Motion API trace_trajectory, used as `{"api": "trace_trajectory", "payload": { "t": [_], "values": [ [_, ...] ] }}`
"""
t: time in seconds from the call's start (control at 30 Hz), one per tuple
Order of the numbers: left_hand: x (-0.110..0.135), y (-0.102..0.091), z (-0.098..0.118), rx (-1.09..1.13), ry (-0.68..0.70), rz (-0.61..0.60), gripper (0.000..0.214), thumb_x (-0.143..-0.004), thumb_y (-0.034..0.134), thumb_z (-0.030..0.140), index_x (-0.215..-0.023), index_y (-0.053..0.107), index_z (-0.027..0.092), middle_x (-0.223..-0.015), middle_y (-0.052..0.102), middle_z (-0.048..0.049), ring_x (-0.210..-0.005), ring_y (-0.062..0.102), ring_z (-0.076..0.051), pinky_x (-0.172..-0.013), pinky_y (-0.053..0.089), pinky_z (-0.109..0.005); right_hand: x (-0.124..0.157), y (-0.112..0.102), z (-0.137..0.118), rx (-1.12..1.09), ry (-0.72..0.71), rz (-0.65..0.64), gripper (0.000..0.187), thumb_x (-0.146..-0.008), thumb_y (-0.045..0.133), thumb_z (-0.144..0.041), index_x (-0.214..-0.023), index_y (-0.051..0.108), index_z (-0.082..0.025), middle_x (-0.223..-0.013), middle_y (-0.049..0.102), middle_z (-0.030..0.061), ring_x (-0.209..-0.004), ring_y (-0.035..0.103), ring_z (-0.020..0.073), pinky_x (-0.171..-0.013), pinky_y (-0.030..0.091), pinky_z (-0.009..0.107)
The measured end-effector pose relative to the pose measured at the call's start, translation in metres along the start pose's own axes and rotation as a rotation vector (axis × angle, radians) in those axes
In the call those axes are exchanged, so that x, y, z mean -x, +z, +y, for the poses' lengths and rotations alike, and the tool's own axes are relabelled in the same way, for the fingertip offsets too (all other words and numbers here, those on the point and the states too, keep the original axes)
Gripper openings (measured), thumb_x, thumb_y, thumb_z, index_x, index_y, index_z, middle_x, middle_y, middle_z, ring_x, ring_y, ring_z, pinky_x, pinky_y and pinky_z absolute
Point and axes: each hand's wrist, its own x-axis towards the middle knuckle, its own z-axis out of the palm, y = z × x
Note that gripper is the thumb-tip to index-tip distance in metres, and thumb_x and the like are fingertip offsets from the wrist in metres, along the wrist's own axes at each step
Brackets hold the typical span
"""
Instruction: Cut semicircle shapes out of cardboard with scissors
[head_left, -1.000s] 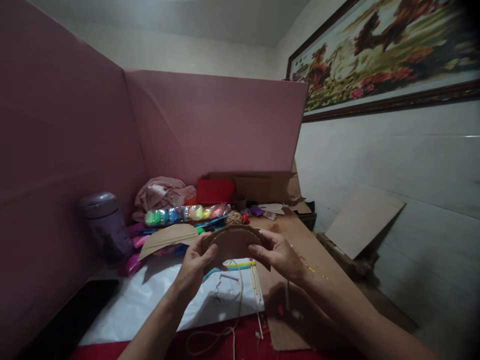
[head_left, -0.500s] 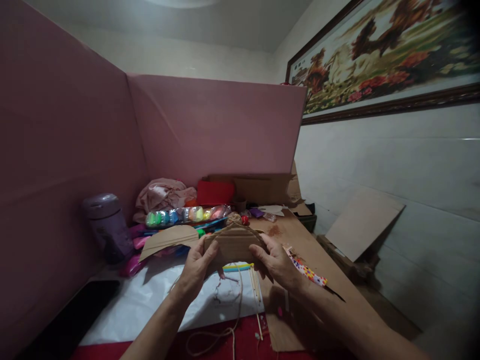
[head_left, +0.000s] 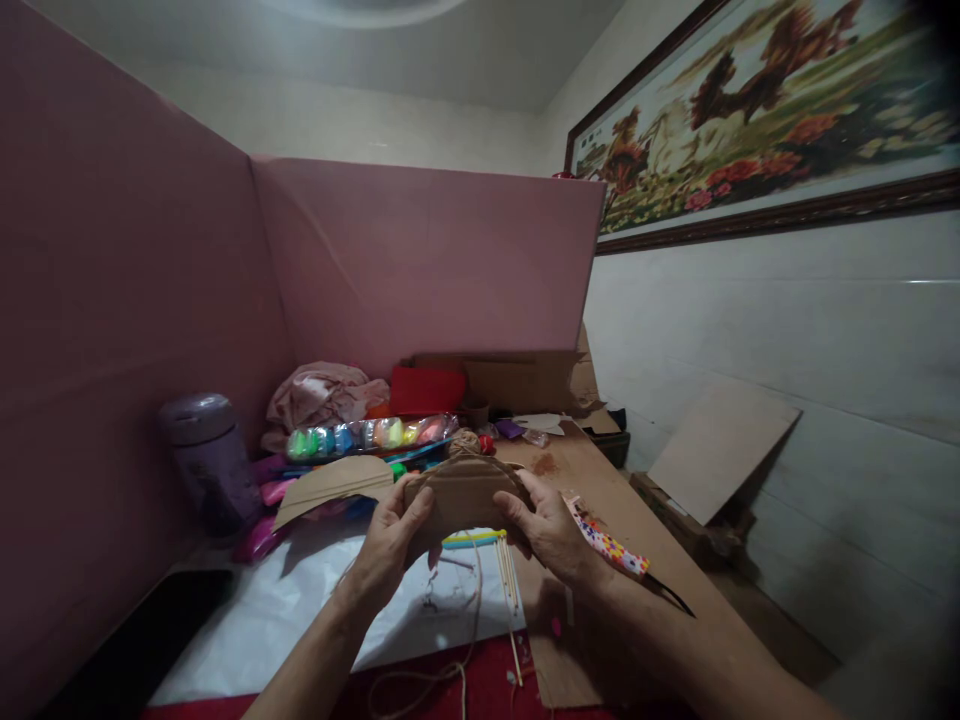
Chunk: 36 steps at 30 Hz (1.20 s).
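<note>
Both my hands hold one brown cardboard piece point(head_left: 465, 495) with a curved top edge, lifted above the table. My left hand point(head_left: 390, 540) grips its left end with the thumb on the front. My right hand point(head_left: 551, 525) grips its right end, fingers curled over the edge. A thin twine string point(head_left: 472, 610) hangs from the cardboard down onto the white paper sheet point(head_left: 330, 600). Thin wooden sticks point(head_left: 508, 575) and a yellow and blue pencil point(head_left: 472, 539) lie on the paper under my hands.
A dotted-handle cutter point(head_left: 619, 552) lies on the brown cardboard sheet point(head_left: 630, 520) at right. At the back stand a purple flask point(head_left: 210, 460), a bag of coloured clay point(head_left: 371, 434), a pink cloth point(head_left: 319, 392) and a red box point(head_left: 426, 388). Pink partition boards point(head_left: 420, 260) enclose the table.
My hands tipped the cardboard piece so its face shows flatter and lower. The dotted-handle cutter came into sight to the right of my right hand. The view shifted slightly.
</note>
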Motion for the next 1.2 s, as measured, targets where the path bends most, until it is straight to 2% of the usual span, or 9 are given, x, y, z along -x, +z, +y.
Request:
{"api": "trace_trajectory", "payload": {
  "t": [0.13, 0.23, 0.3, 0.43, 0.57, 0.83, 1.0, 1.1, 1.2],
  "values": [
    [0.000, 0.002, 0.002, 0.048, -0.038, 0.018, 0.028, -0.077, 0.061, 0.039, -0.092, 0.046, 0.020, -0.070, 0.054, 0.0038, -0.039, 0.045, -0.006, -0.029, 0.037, -0.018, -0.004, -0.005, -0.004, -0.056, 0.033, -0.077, 0.036, -0.082, 0.049, -0.055, -0.086, 0.046, -0.019, -0.059, 0.047, -0.0063, -0.036, 0.038, 0.0052, -0.031, 0.029, 0.017],
    [-0.002, 0.001, 0.004, 0.090, -0.061, 0.069, 0.030, -0.075, 0.064, 0.038, -0.092, 0.047, 0.020, -0.071, 0.054, 0.0036, -0.040, 0.045, -0.006, -0.029, 0.036, -0.016, -0.006, -0.013, -0.013, -0.149, 0.016, -0.230, 0.038, -0.083, 0.048, -0.056, -0.090, 0.045, -0.018, -0.067, 0.053, -0.0029, -0.047, 0.048, 0.0081, -0.039, 0.038, 0.019],
    [-0.003, -0.002, 0.005, 0.119, -0.058, 0.085, 0.029, -0.075, 0.064, 0.037, -0.091, 0.049, 0.019, -0.072, 0.053, 0.0036, -0.043, 0.046, -0.005, -0.030, 0.037, -0.016, -0.005, -0.018, -0.020, -0.180, -0.016, -0.278, 0.034, -0.083, 0.053, -0.050, -0.090, 0.047, -0.017, -0.069, 0.053, -0.0021, -0.053, 0.049, 0.0081, -0.046, 0.039, 0.019],
    [-0.005, -0.004, 0.007, 0.132, -0.038, 0.078, 0.026, -0.075, 0.064, 0.035, -0.091, 0.050, 0.019, -0.072, 0.053, 0.0036, -0.045, 0.045, -0.006, -0.032, 0.038, -0.016, -0.004, -0.019, -0.024, -0.162, -0.002, -0.217, 0.033, -0.080, 0.057, -0.048, -0.085, 0.048, -0.017, -0.062, 0.052, -0.0039, -0.048, 0.044, 0.0067, -0.044, 0.033, 0.018],
    [-0.003, -0.001, 0.008, 0.109, -0.046, 0.094, 0.030, -0.071, 0.068, 0.037, -0.088, 0.051, 0.019, -0.071, 0.054, 0.0035, -0.044, 0.046, -0.006, -0.032, 0.038, -0.017, -0.005, -0.016, -0.012, -0.162, 0.025, -0.172, 0.034, -0.081, 0.054, -0.050, -0.086, 0.047, -0.017, -0.060, 0.055, -0.0038, -0.045, 0.044, 0.0067, -0.042, 0.033, 0.018],
    [-0.002, 0.001, 0.007, 0.055, -0.030, 0.110, 0.033, -0.070, 0.068, 0.039, -0.089, 0.050, 0.019, -0.070, 0.053, 0.0032, -0.041, 0.046, -0.006, -0.031, 0.038, -0.018, 0.001, -0.020, -0.006, -0.189, 0.045, -0.171, 0.034, -0.078, 0.059, -0.048, -0.091, 0.051, -0.017, -0.070, 0.059, 0.0000, -0.056, 0.053, 0.0110, -0.046, 0.040, 0.020],
    [-0.001, -0.002, 0.005, 0.040, -0.012, 0.067, 0.030, -0.073, 0.066, 0.035, -0.093, 0.051, 0.019, -0.076, 0.055, 0.0017, -0.046, 0.050, -0.007, -0.034, 0.042, -0.019, -0.001, -0.019, -0.012, -0.240, 0.019, -0.154, 0.034, -0.076, 0.063, -0.047, -0.093, 0.054, -0.018, -0.081, 0.059, 0.0014, -0.068, 0.056, 0.0123, -0.060, 0.047, 0.022],
    [0.000, -0.002, 0.003, 0.029, 0.007, 0.046, 0.028, -0.075, 0.065, 0.034, -0.095, 0.051, 0.020, -0.077, 0.055, 0.0016, -0.047, 0.050, -0.008, -0.035, 0.042, -0.020, -0.006, -0.014, -0.010, -0.279, 0.032, -0.100, 0.034, -0.072, 0.067, -0.047, -0.085, 0.054, -0.019, -0.076, 0.056, -0.0004, -0.070, 0.056, 0.0137, -0.064, 0.048, 0.024],
    [0.001, 0.000, 0.001, 0.024, 0.023, 0.038, 0.026, -0.077, 0.063, 0.033, -0.096, 0.050, 0.021, -0.076, 0.055, 0.0025, -0.046, 0.050, -0.007, -0.034, 0.041, -0.020, -0.008, -0.010, -0.009, -0.234, 0.050, -0.044, 0.034, -0.071, 0.067, -0.048, -0.074, 0.053, -0.018, -0.072, 0.053, -0.0006, -0.063, 0.052, 0.0122, -0.054, 0.044, 0.022]
  ]
}}
